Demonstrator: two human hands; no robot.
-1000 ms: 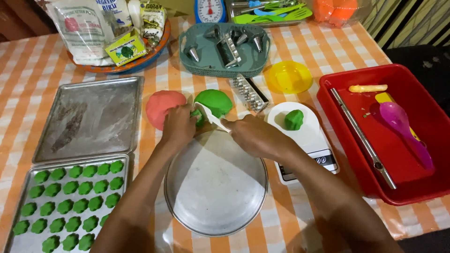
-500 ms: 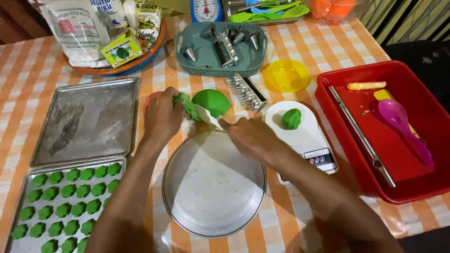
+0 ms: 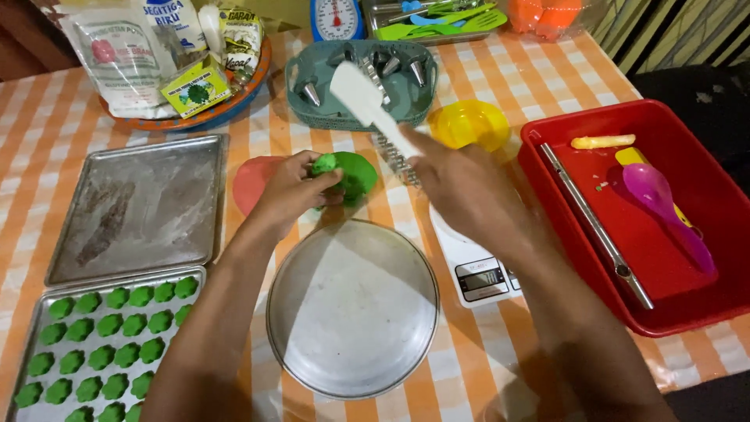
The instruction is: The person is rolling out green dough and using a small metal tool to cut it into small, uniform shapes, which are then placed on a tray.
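The person is portioning green dough (image 3: 350, 173): the left hand (image 3: 291, 190) has its fingers curled around a small piece at the edge of the soft, smooth lump, which sits on the checked tablecloth (image 3: 39, 133) just above the round metal pan (image 3: 353, 309) and beside a flat pink dough (image 3: 250, 181). The right hand (image 3: 461, 184) is closed on the handle of a white plastic scraper (image 3: 367, 100), whose flat rounded blade is lifted, tilted up and away over the teal basket (image 3: 301, 109) of metal piping tips. Judging by this, the step in hand is pulling or cutting off a portion; the next move seems to call for a clean separation without squashing the soft mass. The white kitchen scale (image 3: 475, 273) lies mostly hidden under the right forearm. At the left a floured, dull metal tray (image 3: 141, 207) lies above a tray (image 3: 19, 344) filled with rows of small green dough balls (image 3: 117, 344). A red tub (image 3: 695, 312) at the right holds a purple spoon (image 3: 664, 207)
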